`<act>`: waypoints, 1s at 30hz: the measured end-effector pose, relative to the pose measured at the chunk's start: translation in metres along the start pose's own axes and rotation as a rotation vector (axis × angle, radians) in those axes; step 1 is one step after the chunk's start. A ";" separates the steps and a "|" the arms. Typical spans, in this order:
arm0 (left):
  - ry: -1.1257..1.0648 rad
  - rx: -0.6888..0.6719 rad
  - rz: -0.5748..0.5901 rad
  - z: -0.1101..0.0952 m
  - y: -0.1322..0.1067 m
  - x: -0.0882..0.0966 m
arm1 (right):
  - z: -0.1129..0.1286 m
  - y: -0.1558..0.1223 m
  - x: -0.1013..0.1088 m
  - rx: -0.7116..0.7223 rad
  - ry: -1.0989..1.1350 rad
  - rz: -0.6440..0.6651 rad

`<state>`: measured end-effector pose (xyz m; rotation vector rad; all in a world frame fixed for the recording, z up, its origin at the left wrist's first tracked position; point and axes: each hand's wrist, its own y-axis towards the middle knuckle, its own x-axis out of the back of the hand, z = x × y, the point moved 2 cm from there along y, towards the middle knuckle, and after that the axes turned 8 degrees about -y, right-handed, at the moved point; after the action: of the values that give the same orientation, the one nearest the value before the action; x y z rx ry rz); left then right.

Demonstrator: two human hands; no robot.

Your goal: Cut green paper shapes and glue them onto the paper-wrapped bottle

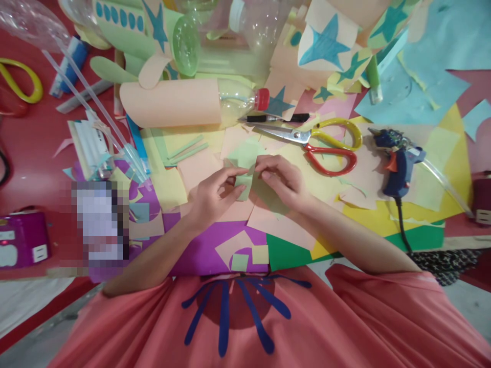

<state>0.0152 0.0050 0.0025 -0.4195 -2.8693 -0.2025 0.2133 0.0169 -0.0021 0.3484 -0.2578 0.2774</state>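
At the middle of the table, my left hand pinches a small light green piece of paper between thumb and fingers. My right hand is close beside it with its fingers curled together; whatever they grip, if anything, is hidden. Under both hands lie overlapping peach, pale yellow and green paper sheets. Just beyond my right hand, scissors with one yellow and one red handle rest partly open. Behind the hands a plastic bottle with a red cap lies on its side, wrapped in peach paper.
To the right lies a blue glue gun with its cord running to the front edge. A black pen sits behind the scissors. Star-decorated papers and more bottles fill the back. At left are a blurred rectangle and a purple box.
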 end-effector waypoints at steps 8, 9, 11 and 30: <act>0.005 -0.004 -0.007 -0.002 0.002 0.001 | 0.003 0.005 0.004 0.010 0.028 0.041; 0.007 0.000 -0.004 -0.002 0.002 0.001 | 0.003 0.005 0.005 0.007 0.042 0.033; 0.009 0.012 0.002 -0.003 0.002 0.001 | 0.002 0.005 0.005 -0.028 0.060 0.027; 0.054 -0.173 0.180 -0.012 0.001 0.000 | -0.011 0.002 0.008 -0.240 0.057 -0.146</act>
<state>0.0185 0.0042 0.0144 -0.6901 -2.7517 -0.4243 0.2219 0.0248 -0.0089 0.1205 -0.2060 0.1106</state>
